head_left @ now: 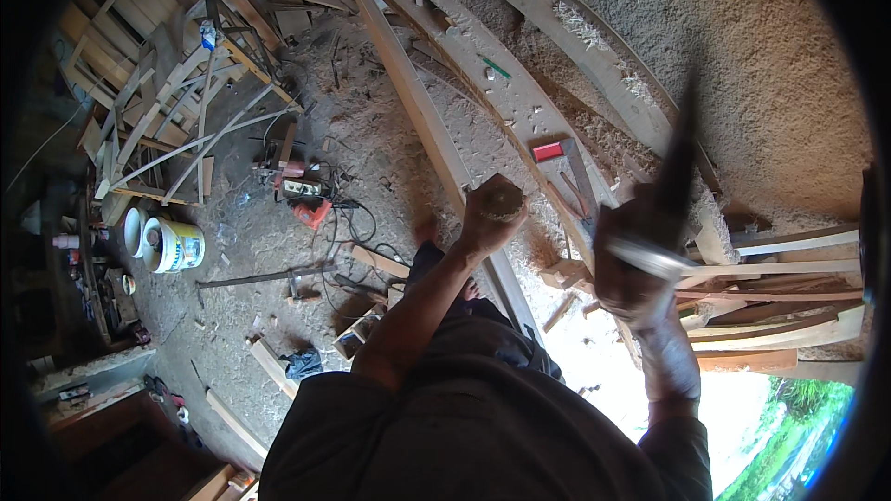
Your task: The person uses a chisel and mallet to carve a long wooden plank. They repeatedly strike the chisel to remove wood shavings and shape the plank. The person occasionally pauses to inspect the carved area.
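Observation:
My left hand (489, 225) is closed in a fist round an upright tool, whose round, frayed wooden handle end (501, 199) shows on top; its lower part is hidden. This fist is over a long wooden beam (418, 102). On the right, my right hand (631, 292) is raised and closed round a dark tool. A long, tapering blurred part (682, 153) points away from me, and a shiny metal part (650, 260) crosses by the fingers. Motion blur hides the tool's exact kind.
On the thick plank (520, 111) lie a red-handled square (548, 150) and a green pencil (497, 66). Curved timbers (780, 315) are stacked right. Left on the floor are a red power tool (312, 213) with cords, white buckets (176, 246) and a scrap wood pile (176, 121).

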Available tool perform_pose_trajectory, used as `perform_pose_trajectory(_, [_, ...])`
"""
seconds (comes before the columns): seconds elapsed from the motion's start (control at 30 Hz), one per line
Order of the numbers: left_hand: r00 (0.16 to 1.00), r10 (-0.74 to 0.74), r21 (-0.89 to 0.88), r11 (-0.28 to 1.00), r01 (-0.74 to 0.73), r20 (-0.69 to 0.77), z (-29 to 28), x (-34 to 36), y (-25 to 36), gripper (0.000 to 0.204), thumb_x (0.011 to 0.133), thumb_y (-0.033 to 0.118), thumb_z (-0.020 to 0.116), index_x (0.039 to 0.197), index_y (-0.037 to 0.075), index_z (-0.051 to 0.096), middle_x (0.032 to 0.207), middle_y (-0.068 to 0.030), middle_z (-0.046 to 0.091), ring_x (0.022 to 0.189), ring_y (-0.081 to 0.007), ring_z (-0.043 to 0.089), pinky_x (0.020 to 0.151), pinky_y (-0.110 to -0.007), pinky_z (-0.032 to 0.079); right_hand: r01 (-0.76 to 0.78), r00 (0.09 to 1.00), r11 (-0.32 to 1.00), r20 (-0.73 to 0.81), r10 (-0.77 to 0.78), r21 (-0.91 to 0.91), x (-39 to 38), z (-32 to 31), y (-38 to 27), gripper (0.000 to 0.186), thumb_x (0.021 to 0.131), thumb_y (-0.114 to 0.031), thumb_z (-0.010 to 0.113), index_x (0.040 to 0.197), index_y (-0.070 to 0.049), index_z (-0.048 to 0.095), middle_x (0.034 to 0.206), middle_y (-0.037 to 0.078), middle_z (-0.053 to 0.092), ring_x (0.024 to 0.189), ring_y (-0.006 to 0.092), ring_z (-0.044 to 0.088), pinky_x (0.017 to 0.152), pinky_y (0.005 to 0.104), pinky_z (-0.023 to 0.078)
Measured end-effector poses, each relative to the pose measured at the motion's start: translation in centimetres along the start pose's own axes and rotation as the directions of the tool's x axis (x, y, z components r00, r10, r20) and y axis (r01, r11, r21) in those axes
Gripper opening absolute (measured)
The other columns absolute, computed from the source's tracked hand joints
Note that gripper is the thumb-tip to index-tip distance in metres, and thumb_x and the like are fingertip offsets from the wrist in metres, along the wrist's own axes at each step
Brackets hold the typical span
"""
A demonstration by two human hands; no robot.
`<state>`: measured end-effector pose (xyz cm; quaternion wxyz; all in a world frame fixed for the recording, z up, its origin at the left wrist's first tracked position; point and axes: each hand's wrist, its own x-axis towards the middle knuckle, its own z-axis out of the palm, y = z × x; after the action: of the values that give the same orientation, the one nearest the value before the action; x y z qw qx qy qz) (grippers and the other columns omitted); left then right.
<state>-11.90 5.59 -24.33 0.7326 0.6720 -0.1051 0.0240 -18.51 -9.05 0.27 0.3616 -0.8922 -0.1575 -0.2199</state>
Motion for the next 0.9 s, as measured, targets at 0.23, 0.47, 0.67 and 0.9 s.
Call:
perform_pose_trajectory(0.23, [0.996, 0.061, 0.002, 0.998, -0.061, -0.061, -2.4, -0.7, 0.2, 0.019, 0.082, 0.007, 0.081, 0.082, 0.006, 0.062, 0.078, -0.0016, 0.064, 0.071, -0.0087, 0.061, 0.064, -0.029, 0.05, -0.462, 0.709, 0.868, 0.513, 0.484, -0.18, -6.9, 5.8, 6.6, 0.041, 0.087, -0.011, 0.065, 0.123, -0.004, 0.048, 0.095, 0.028, 0.069, 0.09, 0.0465, 0.07, 0.075, 0.0535, 0.057])
perform_pose_trajectory(0.47, [0.991, 0.114, 0.036, 0.993, -0.111, -0.071, -2.4, 1.9, 1.4, 0.021, 0.086, 0.001, 0.072, 0.075, 0.007, 0.056, 0.067, -0.0014, 0.059, 0.054, -0.0093, 0.055, 0.052, -0.027, 0.045, -0.67, 0.677, 0.735, 0.319, 0.663, -0.106, -13.0, 8.0, 9.6, 0.04, 0.086, -0.017, 0.071, 0.121, -0.004, 0.054, 0.078, 0.013, 0.065, 0.069, 0.0248, 0.066, 0.061, 0.0396, 0.054])
perform_pose_trajectory(0.67, [0.976, 0.12, -0.107, 0.984, -0.142, -0.183, -5.4, 5.7, 4.4, 0.016, 0.088, -0.001, 0.071, 0.091, 0.004, 0.056, 0.07, -0.0016, 0.058, 0.058, -0.01, 0.056, 0.053, -0.028, 0.045, -0.926, 0.285, 0.366, 0.458, 0.842, -0.095, -15.6, 8.4, 9.7, 0.045, 0.085, -0.02, 0.074, 0.121, -0.002, 0.054, 0.083, 0.013, 0.064, 0.068, 0.0196, 0.064, 0.062, 0.0392, 0.052])
perform_pose_trajectory(0.9, [0.975, 0.016, -0.273, 0.959, -0.078, -0.223, -5.9, 7.2, 4.2, 0.017, 0.087, -0.001, 0.072, 0.089, 0.005, 0.056, 0.072, 0.0006, 0.059, 0.059, -0.0078, 0.056, 0.053, -0.026, 0.045, -0.895, 0.378, 0.443, 0.439, 0.815, -0.051, -16.3, 10.1, 11.0, 0.047, 0.084, -0.024, 0.075, 0.119, 0.0, 0.054, 0.088, 0.016, 0.065, 0.074, 0.0227, 0.065, 0.067, 0.0404, 0.052])
